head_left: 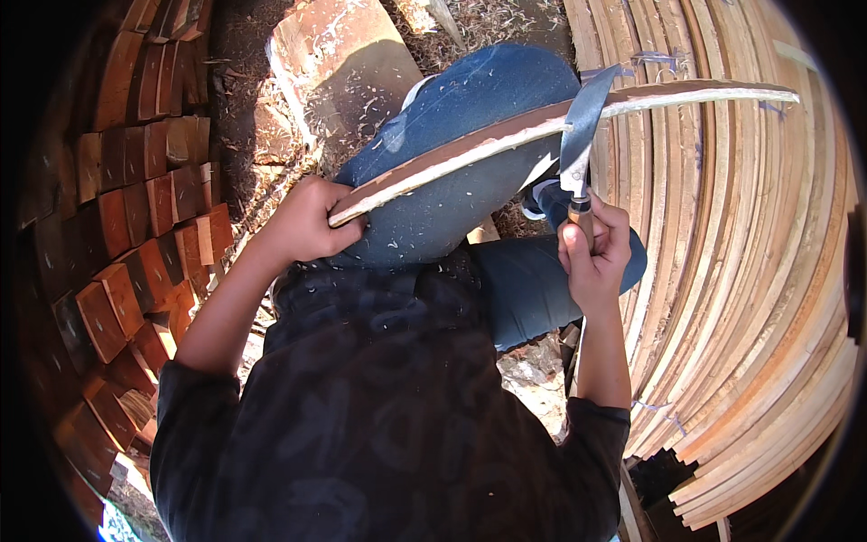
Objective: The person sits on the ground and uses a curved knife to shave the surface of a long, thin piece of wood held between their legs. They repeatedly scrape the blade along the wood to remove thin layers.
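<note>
While the left hand (302,224) grips the curved wooden strip (506,137) across the knee, the right hand (594,251), closed on the knife (578,135), should shave thinly.

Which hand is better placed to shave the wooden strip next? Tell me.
Right. The right hand grips the blade, already set across the wooden strip. The left hand only clamps the strip's near end.
</note>
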`<control>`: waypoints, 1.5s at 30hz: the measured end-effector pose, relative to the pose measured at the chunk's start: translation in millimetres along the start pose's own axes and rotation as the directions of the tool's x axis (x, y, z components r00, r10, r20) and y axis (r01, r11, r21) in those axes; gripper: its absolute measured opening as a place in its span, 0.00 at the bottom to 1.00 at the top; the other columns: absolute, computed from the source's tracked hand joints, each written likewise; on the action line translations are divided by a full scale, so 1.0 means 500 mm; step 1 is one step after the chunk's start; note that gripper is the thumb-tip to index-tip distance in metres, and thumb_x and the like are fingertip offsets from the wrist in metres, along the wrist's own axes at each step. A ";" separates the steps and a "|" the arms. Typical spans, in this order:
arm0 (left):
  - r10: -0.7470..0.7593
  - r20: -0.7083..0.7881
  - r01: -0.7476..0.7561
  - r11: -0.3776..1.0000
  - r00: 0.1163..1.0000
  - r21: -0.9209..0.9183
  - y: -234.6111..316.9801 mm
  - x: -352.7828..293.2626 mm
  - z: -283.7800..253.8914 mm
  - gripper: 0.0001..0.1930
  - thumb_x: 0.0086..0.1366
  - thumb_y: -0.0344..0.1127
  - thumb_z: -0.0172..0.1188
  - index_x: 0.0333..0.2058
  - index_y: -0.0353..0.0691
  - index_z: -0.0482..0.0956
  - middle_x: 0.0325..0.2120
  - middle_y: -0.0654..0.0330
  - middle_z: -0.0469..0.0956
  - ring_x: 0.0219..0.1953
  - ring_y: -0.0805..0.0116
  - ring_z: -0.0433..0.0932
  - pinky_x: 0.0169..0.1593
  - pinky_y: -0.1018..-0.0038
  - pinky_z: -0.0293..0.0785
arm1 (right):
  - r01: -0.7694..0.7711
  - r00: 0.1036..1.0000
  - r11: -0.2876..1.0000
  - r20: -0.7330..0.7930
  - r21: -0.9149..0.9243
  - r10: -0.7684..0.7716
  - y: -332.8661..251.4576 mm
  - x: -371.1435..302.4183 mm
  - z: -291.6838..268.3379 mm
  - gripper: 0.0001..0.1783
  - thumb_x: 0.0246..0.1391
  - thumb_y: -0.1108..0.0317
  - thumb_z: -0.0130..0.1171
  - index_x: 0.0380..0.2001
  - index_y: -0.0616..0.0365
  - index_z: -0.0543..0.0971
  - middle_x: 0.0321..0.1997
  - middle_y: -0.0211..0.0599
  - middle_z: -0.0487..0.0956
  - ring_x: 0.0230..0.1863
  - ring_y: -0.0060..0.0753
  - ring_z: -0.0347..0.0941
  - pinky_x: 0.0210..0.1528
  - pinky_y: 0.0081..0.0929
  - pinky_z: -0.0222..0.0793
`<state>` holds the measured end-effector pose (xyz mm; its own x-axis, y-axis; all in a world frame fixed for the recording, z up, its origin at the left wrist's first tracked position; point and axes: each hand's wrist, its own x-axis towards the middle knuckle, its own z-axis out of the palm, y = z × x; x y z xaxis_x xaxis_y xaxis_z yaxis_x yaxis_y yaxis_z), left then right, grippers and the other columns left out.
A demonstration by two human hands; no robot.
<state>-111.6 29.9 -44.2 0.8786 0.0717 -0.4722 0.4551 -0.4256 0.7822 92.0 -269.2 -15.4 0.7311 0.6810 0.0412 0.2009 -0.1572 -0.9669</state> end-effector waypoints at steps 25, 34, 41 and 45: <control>0.018 -0.027 -0.018 1.000 0.999 -0.024 0.009 -0.001 -0.004 0.09 0.46 0.32 0.59 0.17 0.32 0.72 0.10 0.51 0.67 0.13 0.62 0.68 0.23 0.67 0.65 | 0.014 0.941 0.978 0.334 -0.210 0.058 -0.033 0.001 0.040 0.15 0.50 0.75 0.63 0.43 0.63 0.76 0.32 0.40 0.82 0.26 0.29 0.79 0.29 0.20 0.71; -0.007 -0.024 0.006 0.999 1.000 -0.037 0.005 -0.001 -0.006 0.09 0.46 0.34 0.60 0.19 0.32 0.76 0.10 0.49 0.69 0.13 0.57 0.71 0.22 0.66 0.66 | -0.016 0.996 0.999 -0.091 0.041 0.020 -0.001 -0.009 -0.052 0.20 0.59 0.74 0.53 0.54 0.56 0.64 0.23 0.32 0.72 0.19 0.13 0.62 0.16 0.09 0.54; 0.015 -0.016 -0.015 1.000 1.000 0.012 0.008 -0.003 -0.006 0.09 0.47 0.34 0.60 0.19 0.32 0.77 0.11 0.49 0.70 0.14 0.55 0.72 0.23 0.66 0.67 | -0.051 0.995 0.986 0.080 -0.158 0.064 -0.014 -0.008 -0.042 0.23 0.58 0.75 0.55 0.56 0.58 0.63 0.25 0.27 0.69 0.23 0.13 0.62 0.24 0.13 0.60; -0.021 -0.016 0.021 1.000 1.000 -0.006 0.018 -0.002 -0.007 0.09 0.46 0.34 0.59 0.20 0.32 0.77 0.11 0.49 0.71 0.15 0.54 0.73 0.24 0.66 0.68 | 0.001 0.963 0.992 -0.266 0.122 0.032 -0.037 0.014 -0.017 0.19 0.62 0.70 0.50 0.54 0.54 0.60 0.19 0.27 0.67 0.17 0.14 0.60 0.15 0.10 0.53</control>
<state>-108.2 29.3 -35.3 0.8712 0.0954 -0.4815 0.4740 -0.4187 0.7746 99.2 -267.6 5.0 0.8843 0.4607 0.0756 0.1201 -0.0680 -0.9904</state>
